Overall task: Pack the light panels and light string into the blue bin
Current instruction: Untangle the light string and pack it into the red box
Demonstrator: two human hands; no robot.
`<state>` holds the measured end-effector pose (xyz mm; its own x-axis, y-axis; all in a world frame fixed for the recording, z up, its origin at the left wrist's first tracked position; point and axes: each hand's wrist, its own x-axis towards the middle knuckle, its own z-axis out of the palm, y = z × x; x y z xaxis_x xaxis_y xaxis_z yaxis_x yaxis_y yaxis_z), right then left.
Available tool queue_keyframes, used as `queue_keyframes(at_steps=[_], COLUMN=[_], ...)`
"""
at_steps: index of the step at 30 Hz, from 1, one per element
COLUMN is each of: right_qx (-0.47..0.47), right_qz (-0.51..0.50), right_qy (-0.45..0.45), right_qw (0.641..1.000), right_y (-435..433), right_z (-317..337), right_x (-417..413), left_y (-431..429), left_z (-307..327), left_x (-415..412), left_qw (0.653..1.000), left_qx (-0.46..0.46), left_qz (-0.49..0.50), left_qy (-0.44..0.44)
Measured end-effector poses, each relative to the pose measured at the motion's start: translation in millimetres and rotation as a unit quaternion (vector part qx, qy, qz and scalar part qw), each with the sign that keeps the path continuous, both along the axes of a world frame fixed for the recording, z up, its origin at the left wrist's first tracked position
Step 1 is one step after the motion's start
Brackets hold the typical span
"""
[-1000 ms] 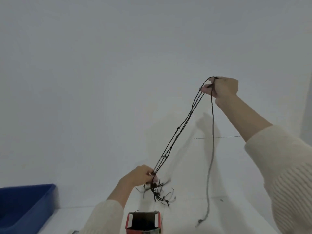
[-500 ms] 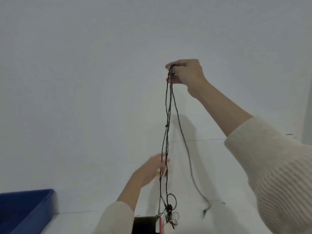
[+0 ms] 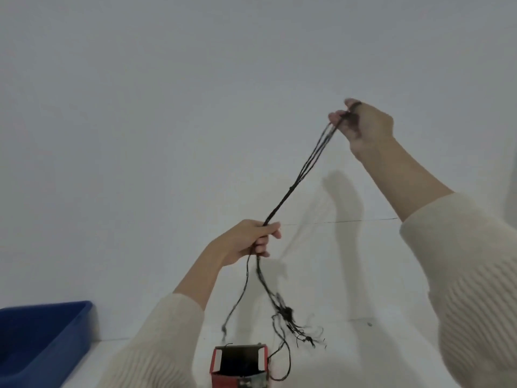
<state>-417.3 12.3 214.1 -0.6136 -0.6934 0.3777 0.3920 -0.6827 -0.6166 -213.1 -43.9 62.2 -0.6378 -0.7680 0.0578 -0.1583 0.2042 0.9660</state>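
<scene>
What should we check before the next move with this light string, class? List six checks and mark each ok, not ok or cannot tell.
1. Right hand pinches the light string at its top loops: ok.
2. Left hand grips the bundled strands lower down: ok.
3. Strands between the hands straight and together: ok.
4. Ends below the left hand untangled: not ok, a knotted clump hangs there.
5. Blue bin open and in view: ok, lower left.
6. String free of the red box: cannot tell.
</scene>
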Motion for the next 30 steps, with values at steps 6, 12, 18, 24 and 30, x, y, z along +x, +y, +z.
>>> queue_keyframes(at_steps=[6, 12, 18, 24, 30], right_qx=[0.091, 0.276, 0.492, 0.381, 0.258], right_qz=[-0.042, 0.029, 0.153, 0.174, -0.029], right_qy=[-0.189, -0.203, 0.15, 0.401, 0.336], right_qw=[0.977, 0.939, 0.844, 0.815, 0.905], right_y=[-13.0, -21.9, -5.3, 3.7, 12.3], right_z=[-118.2, -262.4, -307.5, -212.4, -153.6], right_x=[-61.6, -55.6, -3.3, 39.5, 46.4], left_y=[-12.1, -4.7, 4.1, 17.8, 25.8], left_z=[19.6, 51.8, 61.3, 68.7, 85.3], left_x=[42.2, 38.9, 25.8, 8.8, 0.9], left_qw=[0.979, 0.995, 0.963, 0.945, 0.933], left_qx=[-0.077, -0.06, -0.179, -0.228, -0.253], left_qz=[0.028, 0.047, 0.112, 0.067, 0.062], left_qy=[-0.186, -0.069, -0.17, -0.225, -0.25])
